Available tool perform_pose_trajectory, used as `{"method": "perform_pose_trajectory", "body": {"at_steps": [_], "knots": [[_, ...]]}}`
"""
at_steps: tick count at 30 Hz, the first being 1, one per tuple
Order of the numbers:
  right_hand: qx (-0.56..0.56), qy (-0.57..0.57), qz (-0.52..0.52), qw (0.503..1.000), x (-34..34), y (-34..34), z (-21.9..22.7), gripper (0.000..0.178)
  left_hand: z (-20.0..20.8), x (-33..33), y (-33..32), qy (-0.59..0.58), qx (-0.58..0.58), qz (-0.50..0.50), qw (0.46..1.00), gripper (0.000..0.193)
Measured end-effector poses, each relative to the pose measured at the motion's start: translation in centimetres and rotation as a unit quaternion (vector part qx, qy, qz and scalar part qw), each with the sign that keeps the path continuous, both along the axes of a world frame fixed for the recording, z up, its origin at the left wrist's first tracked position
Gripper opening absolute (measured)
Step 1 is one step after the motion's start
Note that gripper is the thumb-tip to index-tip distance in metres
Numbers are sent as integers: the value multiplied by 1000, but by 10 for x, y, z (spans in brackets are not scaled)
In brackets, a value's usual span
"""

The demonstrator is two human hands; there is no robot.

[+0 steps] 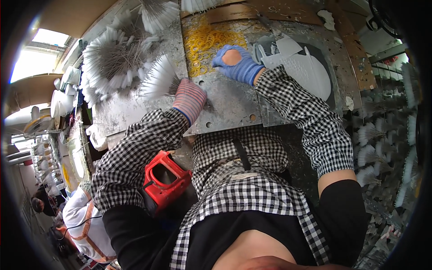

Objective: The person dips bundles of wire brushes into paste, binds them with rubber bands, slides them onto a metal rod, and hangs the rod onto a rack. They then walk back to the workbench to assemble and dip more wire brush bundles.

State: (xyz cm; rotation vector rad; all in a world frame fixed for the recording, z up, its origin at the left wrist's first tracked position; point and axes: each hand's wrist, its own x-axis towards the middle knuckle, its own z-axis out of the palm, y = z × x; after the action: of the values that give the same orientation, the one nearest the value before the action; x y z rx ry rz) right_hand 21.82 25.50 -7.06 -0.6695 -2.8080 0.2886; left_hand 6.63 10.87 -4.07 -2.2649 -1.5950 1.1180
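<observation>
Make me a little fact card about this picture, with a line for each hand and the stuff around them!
Left hand: left hand in a pinkish striped glove, holding a white bristle bundle
Right hand: right hand in a blue glove, at the yellow rings; whether it grips one is hidden
Farther left: a big pile of similar bundles
Surface: metal worktable
Clothes: checked apron, matching sleeves
</observation>
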Motion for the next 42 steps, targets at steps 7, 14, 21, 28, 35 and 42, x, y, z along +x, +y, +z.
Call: {"method": "perform_pose_trajectory", "body": {"at_steps": [7,14,21,28,35,42], "knots": [[171,-18,72,982,-40,17,-36,13,71,0,7,-157,31,57,985,26],[-265,127,-78,953,-11,18,11,30,89,-42,-2,-764,113,228,593,34],[-559,338,-6,757,35,-33,86,32,99,-30,27,-796,21,194,573,16],[-600,367,167,691,60,-57,137,28,104,-22,23,-898,-37,230,372,24],[-158,359,56,918,49,-60,128,86,104,2,19,-817,-71,151,552,37],[-465,260,-209,820,88,-9,108,76,123,59,-3,-518,110,-36,847,39]]}}
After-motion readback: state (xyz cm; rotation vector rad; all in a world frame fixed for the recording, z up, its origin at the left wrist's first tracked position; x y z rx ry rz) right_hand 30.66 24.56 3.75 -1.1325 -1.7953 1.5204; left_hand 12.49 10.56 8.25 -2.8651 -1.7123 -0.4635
